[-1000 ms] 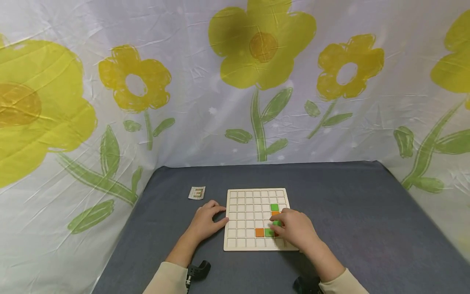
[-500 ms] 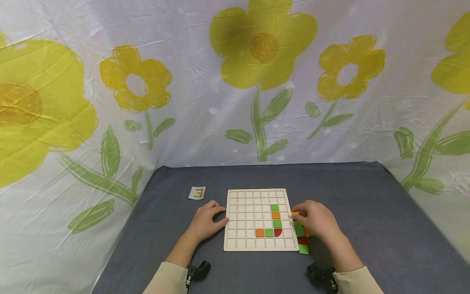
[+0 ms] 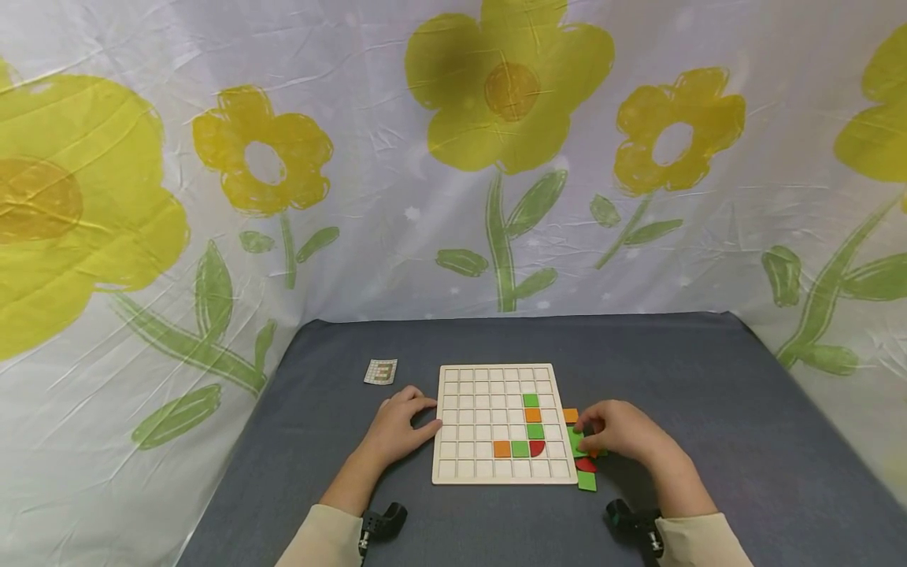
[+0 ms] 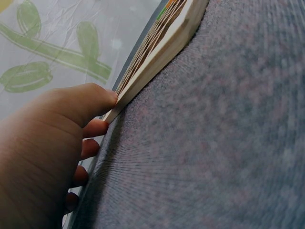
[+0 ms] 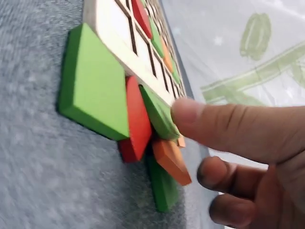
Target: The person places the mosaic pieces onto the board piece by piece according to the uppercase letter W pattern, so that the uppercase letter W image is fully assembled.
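A wooden grid board (image 3: 468,429) lies on the dark cloth. Green, orange and red tiles sit in some of its cells, among them a red rounded tile (image 3: 537,449). Thumb and fingertips of my left hand (image 3: 398,425) rest against the board's left edge, spread apart. Beyond the right edge, my right hand (image 3: 623,429) is over a small pile of tiles. Its thumb (image 5: 188,112) overlaps a green tile (image 5: 159,112) leaning at the board's edge, with thumb and index tips apart. Its other fingers are bent and hold nothing.
A small card with a grid pattern (image 3: 380,372) lies left of the board. Near the right edge are an orange tile (image 3: 570,415), a red tile (image 3: 586,465) and a green tile (image 3: 586,481). A flowered curtain (image 3: 383,236) hangs behind the table.
My right hand has moved off the board to the right, uncovering the placed tiles, then slid from the orange tile toward the green one. My left hand has stayed at the board's edge.
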Action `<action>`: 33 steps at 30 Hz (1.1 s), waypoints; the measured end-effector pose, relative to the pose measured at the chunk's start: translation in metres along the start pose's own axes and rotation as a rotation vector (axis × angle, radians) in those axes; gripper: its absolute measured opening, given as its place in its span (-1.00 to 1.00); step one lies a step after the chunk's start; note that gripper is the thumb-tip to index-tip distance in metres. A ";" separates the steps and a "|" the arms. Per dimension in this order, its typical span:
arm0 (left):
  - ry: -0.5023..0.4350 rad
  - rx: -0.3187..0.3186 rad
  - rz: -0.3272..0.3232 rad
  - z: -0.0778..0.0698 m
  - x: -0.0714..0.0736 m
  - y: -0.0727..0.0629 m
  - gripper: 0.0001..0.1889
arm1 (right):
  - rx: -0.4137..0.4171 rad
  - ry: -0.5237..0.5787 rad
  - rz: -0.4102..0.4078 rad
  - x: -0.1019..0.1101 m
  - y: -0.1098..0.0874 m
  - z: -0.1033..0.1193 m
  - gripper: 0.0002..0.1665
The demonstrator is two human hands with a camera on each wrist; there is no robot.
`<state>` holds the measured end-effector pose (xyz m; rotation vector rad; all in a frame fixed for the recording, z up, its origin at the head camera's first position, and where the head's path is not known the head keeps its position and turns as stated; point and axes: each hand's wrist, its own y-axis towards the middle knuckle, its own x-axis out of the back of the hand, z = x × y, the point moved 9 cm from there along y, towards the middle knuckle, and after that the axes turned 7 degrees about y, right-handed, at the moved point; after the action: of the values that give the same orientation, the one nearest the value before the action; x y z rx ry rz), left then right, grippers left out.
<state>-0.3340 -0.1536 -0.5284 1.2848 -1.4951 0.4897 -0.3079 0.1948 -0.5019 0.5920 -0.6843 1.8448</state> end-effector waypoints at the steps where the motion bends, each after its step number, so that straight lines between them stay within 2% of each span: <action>1: 0.001 0.001 0.000 0.000 0.000 0.000 -0.64 | 0.007 0.008 0.017 -0.001 -0.001 0.001 -0.74; 4: -0.001 0.002 0.000 -0.001 0.001 0.000 -0.64 | 0.038 0.016 0.064 -0.003 -0.002 0.003 -0.70; 7: -0.001 0.002 -0.001 -0.001 0.002 0.001 -0.65 | 0.044 0.015 0.076 -0.004 -0.003 0.003 -0.72; 22: 0.005 0.005 -0.004 0.000 0.000 -0.001 -0.65 | 0.036 -0.095 0.003 -0.002 0.001 0.003 -0.77; 33: 0.008 0.004 -0.008 -0.001 0.000 -0.001 -0.65 | 0.112 -0.073 -0.055 0.008 -0.002 0.019 -0.79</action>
<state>-0.3326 -0.1533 -0.5279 1.2902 -1.4823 0.4924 -0.3073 0.1876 -0.4823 0.7478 -0.6099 1.8258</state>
